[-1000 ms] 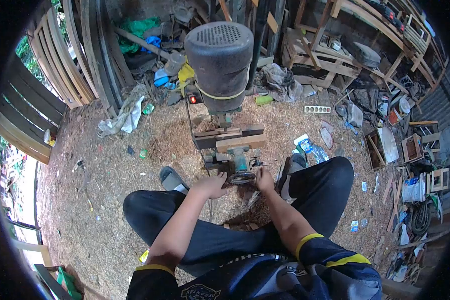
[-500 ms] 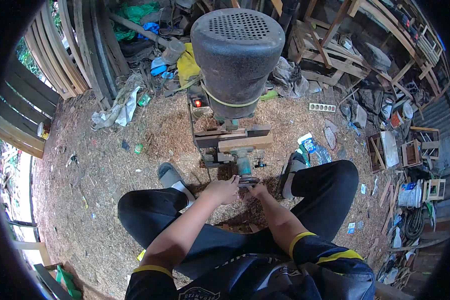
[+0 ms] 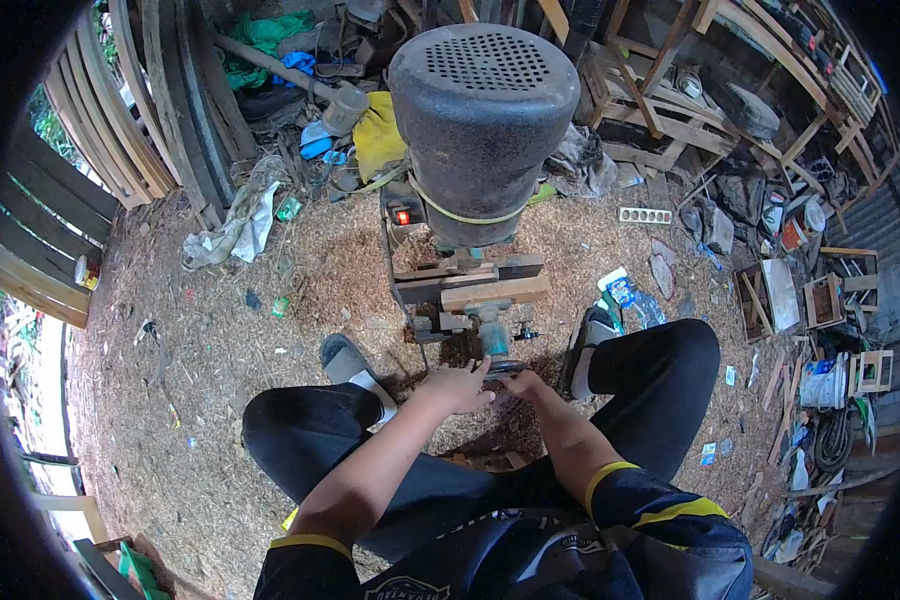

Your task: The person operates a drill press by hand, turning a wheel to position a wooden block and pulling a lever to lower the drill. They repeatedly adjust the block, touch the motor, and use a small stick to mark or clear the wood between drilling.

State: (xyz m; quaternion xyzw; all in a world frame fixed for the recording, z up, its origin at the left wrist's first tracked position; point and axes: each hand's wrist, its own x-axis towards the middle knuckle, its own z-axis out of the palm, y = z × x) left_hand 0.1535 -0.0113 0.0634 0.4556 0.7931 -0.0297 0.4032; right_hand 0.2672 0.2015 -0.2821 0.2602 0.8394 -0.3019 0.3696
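Observation:
A big dark machine housing (image 3: 485, 130) with a perforated top stands in front of me, a red light glowing at its left side. Below it a light wood piece (image 3: 495, 292) lies across the machine's vise, with darker boards (image 3: 440, 285) behind. A dark round handwheel (image 3: 503, 369) sits at the near end of the green screw part (image 3: 493, 335). My left hand (image 3: 460, 387) is at the wheel's left side, some fingers raised and apart. My right hand (image 3: 520, 384) has its fingers bent round the wheel's right side.
Wood chips cover the ground (image 3: 220, 400). Planks (image 3: 110, 120) lean at the left. A power strip (image 3: 645, 215), a plastic bottle (image 3: 647, 308) and wooden frames (image 3: 670, 110) are at the right. My feet in sandals flank the machine's base.
My left hand has shifted slightly down and right, and its fingers have opened from the wheel's rim. My right hand has moved slightly right. The view has shifted a little.

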